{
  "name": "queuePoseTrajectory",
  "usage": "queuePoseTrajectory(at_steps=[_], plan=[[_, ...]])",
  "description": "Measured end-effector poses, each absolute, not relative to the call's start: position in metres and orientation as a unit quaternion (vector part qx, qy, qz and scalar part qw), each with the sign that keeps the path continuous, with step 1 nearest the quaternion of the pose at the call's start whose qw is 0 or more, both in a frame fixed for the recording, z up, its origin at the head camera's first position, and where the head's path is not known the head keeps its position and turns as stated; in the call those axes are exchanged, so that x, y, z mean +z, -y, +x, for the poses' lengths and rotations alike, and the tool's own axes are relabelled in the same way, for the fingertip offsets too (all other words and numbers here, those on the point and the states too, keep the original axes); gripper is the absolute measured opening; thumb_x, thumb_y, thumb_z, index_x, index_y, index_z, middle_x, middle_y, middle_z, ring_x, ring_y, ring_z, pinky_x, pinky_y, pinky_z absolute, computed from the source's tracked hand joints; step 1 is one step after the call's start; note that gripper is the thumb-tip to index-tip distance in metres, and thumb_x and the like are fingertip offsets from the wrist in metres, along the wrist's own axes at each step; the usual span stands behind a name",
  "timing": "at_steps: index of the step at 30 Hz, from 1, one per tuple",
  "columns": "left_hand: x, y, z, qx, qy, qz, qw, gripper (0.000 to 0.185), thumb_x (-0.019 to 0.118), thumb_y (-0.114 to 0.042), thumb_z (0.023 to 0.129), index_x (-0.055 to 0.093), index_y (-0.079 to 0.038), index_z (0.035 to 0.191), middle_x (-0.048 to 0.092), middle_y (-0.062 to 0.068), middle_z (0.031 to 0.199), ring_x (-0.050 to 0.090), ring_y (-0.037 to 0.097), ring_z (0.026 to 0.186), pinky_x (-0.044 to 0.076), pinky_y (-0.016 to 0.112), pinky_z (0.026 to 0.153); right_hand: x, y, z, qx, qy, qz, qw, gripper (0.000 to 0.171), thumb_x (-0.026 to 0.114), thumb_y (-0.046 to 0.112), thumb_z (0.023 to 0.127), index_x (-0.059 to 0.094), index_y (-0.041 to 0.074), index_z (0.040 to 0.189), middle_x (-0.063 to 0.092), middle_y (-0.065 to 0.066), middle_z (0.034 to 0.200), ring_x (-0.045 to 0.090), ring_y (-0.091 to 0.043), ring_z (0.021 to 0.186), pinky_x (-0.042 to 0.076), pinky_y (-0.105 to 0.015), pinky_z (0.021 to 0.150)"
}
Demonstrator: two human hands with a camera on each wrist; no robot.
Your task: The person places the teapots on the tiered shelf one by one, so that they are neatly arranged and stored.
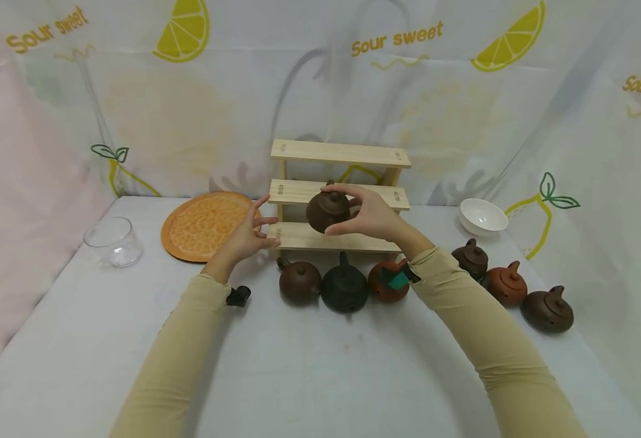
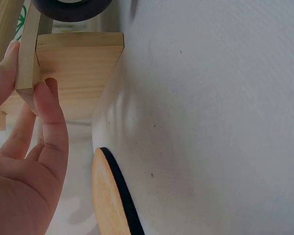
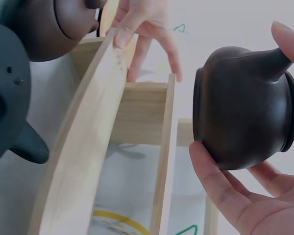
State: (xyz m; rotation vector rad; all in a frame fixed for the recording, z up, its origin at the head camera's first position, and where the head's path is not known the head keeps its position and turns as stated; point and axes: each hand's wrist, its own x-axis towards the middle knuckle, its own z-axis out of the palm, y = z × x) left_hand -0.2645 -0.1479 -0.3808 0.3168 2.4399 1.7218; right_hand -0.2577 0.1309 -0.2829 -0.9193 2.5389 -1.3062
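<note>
My right hand (image 1: 374, 214) grips a dark brown teapot (image 1: 322, 213) by its side, with thumb and fingers around the body. It is held up in front of the middle board of a three-step wooden shelf (image 1: 331, 237). In the right wrist view the teapot (image 3: 245, 107) is apart from the boards. My left hand (image 1: 246, 238) is at the shelf's left end; in the left wrist view its thumb and fingers pinch the end of a board (image 2: 28, 63). Before the shelf stand a brown teapot (image 1: 300, 283), a dark green-black teapot (image 1: 344, 291) and a reddish teapot (image 1: 383, 286).
On the right stand a dark brown teapot (image 1: 470, 260), a reddish teapot (image 1: 506, 285) and another brown teapot (image 1: 548, 311), with a white bowl (image 1: 483, 217) behind. An orange round mat (image 1: 205, 222) and a clear glass bowl (image 1: 114, 243) lie to the left.
</note>
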Motion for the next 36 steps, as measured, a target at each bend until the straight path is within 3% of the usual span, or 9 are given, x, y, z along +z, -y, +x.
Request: queuePoseTrajectory(at_steps=[7, 14, 21, 30, 36], plan=[[-0.381, 0.15, -0.264, 0.568, -0.813, 0.105, 0.068, 0.099, 0.07, 0.005, 0.08, 0.007, -0.03, 0.149, 0.046, 0.021, 0.135, 0.05, 0.046, 0.106, 0.04, 0.049, 0.09, -0.278, -0.121, -0.274, -0.44, -0.84, -0.311, 0.064, 0.071, 0.081, 0.031, 0.072, 0.05, 0.024, 0.135, 0.045, 0.0, 0.135, 0.049, -0.027, 0.107, 0.049, -0.037, 0.075], [-0.383, 0.151, -0.264, 0.576, -0.807, 0.109, 0.067, 0.1, 0.069, 0.007, 0.08, 0.006, -0.029, 0.15, 0.044, 0.023, 0.136, 0.048, 0.047, 0.107, 0.039, 0.049, 0.09, -0.271, -0.112, -0.288, -0.438, -0.851, -0.285, 0.048, 0.072, 0.083, 0.037, 0.068, 0.052, 0.031, 0.132, 0.043, 0.007, 0.137, 0.047, -0.018, 0.111, 0.044, -0.036, 0.081], [-0.384, 0.15, -0.267, 0.579, -0.804, 0.12, 0.064, 0.1, 0.069, 0.007, 0.08, 0.006, -0.027, 0.15, 0.044, 0.025, 0.135, 0.048, 0.048, 0.108, 0.039, 0.05, 0.09, -0.264, -0.104, -0.305, -0.467, -0.837, -0.279, 0.058, 0.073, 0.081, 0.023, 0.073, 0.048, 0.02, 0.137, 0.044, -0.001, 0.136, 0.051, -0.026, 0.104, 0.045, -0.039, 0.081], [-0.384, 0.15, -0.267, 0.572, -0.81, 0.104, 0.071, 0.1, 0.07, 0.004, 0.08, 0.008, -0.033, 0.149, 0.045, 0.02, 0.136, 0.049, 0.045, 0.105, 0.04, 0.049, 0.09, -0.251, -0.093, -0.327, -0.475, -0.835, -0.274, 0.051, 0.074, 0.081, 0.026, 0.072, 0.046, 0.021, 0.138, 0.038, -0.001, 0.141, 0.053, -0.022, 0.101, 0.046, -0.035, 0.079], [-0.383, 0.15, -0.266, 0.571, -0.811, 0.106, 0.069, 0.1, 0.07, 0.005, 0.079, 0.008, -0.031, 0.149, 0.045, 0.021, 0.136, 0.048, 0.046, 0.107, 0.038, 0.051, 0.091, -0.247, -0.085, -0.345, -0.471, -0.836, -0.281, 0.022, 0.074, 0.08, 0.025, 0.074, 0.045, 0.017, 0.139, 0.035, 0.001, 0.144, 0.048, -0.021, 0.107, 0.044, -0.033, 0.081]])
